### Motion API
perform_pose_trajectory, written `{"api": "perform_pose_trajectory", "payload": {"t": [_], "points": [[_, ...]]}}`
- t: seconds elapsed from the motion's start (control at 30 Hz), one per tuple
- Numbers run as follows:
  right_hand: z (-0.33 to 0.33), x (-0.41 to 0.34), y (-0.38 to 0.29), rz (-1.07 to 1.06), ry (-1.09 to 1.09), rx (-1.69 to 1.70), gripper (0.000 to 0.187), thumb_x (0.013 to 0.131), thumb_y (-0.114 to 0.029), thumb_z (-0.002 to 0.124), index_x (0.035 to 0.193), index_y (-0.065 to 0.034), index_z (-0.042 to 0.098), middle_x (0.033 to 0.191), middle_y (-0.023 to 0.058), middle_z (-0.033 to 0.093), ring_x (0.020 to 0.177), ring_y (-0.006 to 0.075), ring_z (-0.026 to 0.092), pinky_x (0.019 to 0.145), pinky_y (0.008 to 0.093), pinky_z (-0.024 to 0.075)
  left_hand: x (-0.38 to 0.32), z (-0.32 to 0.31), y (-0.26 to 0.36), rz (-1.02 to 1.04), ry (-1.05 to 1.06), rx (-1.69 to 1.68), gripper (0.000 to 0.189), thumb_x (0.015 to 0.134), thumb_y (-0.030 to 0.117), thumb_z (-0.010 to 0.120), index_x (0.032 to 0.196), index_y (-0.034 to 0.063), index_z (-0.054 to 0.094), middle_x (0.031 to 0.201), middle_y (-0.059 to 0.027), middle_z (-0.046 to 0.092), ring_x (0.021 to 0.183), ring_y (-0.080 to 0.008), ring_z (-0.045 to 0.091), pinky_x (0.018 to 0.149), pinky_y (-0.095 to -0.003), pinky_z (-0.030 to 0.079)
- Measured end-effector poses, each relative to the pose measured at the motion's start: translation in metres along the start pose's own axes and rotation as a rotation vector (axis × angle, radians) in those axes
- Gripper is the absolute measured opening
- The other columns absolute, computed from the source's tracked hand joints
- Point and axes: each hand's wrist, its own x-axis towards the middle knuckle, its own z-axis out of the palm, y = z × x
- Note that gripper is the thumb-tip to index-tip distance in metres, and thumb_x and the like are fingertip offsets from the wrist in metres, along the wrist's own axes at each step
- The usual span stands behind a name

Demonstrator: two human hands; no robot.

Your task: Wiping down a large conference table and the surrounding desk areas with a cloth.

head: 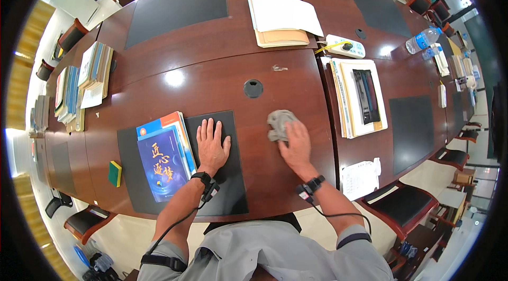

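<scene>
My left hand [212, 144] lies flat, palm down and fingers slightly apart, on a black desk pad [222, 197]. Just left of it rests a stack of books topped by a dark blue book [164, 164] with gold writing. My right hand [295, 146] presses a crumpled grey cloth [281, 123] against the reddish-brown wooden table [274, 181]. Its fingers cover the cloth's right side and look slightly blurred. Beyond the cloth, a round black cable grommet [253, 88] is set in the tabletop.
A yellow-and-green sponge [114, 174] sits left of the books. Folders with white paper [283, 13] lie at the far side. A white power strip [345, 46], a paper stack [361, 98] and a water bottle [422, 41] are at the right. Several file stacks [95, 66] stand left.
</scene>
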Motion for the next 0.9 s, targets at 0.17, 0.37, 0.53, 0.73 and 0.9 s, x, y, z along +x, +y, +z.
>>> {"api": "perform_pose_trajectory", "payload": {"t": [0.17, 0.37, 0.53, 0.73, 0.9], "points": [[0.040, 0.085, -0.052, -0.156, 0.023, 0.191, 0.052, 0.075, -0.013, 0.074, 0.123, -0.0028, 0.058, 0.120, 0.0198, 0.056, 0.120, 0.0423, 0.051, 0.101, 0.0508, 0.0441, 0.001, 0.003, 0.003, 0.017, 0.009, 0.008, 0.055, 0.090, 0.025, 0.066, 0.136, -0.0014, 0.054, 0.147, -0.0256, 0.046, 0.142, -0.0431, 0.035, 0.119, -0.0554, 0.024], [0.089, 0.163, -0.072, -0.153, 0.068, 0.073, 0.051, 0.077, -0.016, 0.073, 0.125, -0.0053, 0.059, 0.115, 0.0149, 0.059, 0.116, 0.0356, 0.053, 0.099, 0.0466, 0.0443, 0.003, 0.005, 0.004, 0.010, -0.021, 0.029, 0.055, 0.091, 0.023, 0.065, 0.138, -0.0016, 0.052, 0.147, -0.0275, 0.044, 0.143, -0.0431, 0.034, 0.119, -0.0542, 0.023], [0.075, 0.198, -0.027, 0.069, 0.065, -0.041, 0.053, 0.080, -0.027, 0.075, 0.126, -0.0052, 0.062, 0.118, 0.0147, 0.062, 0.116, 0.0349, 0.055, 0.096, 0.0445, 0.0484, 0.002, 0.009, 0.002, 0.016, -0.033, 0.038, 0.056, 0.090, 0.025, 0.064, 0.139, -0.0015, 0.052, 0.149, -0.0270, 0.043, 0.143, -0.0432, 0.034, 0.119, -0.0541, 0.023], [0.019, 0.140, 0.059, 0.243, 0.223, -0.123, 0.056, 0.082, -0.025, 0.074, 0.130, -0.0007, 0.058, 0.124, 0.0187, 0.058, 0.121, 0.0389, 0.052, 0.103, 0.0470, 0.0440, 0.000, 0.007, 0.000, 0.015, -0.048, 0.043, 0.055, 0.092, 0.023, 0.062, 0.140, -0.0028, 0.049, 0.150, -0.0265, 0.041, 0.144, -0.0429, 0.032, 0.120, -0.0544, 0.021], [-0.027, 0.053, 0.080, 0.303, 0.231, -0.147, 0.057, 0.083, -0.021, 0.074, 0.132, 0.0013, 0.055, 0.126, 0.0207, 0.056, 0.122, 0.0416, 0.050, 0.104, 0.0479, 0.0428, 0.001, 0.008, 0.003, 0.023, -0.046, 0.044, 0.055, 0.094, 0.025, 0.060, 0.140, -0.0031, 0.049, 0.151, -0.0267, 0.041, 0.145, -0.0428, 0.031, 0.120, -0.0544, 0.021]]}}
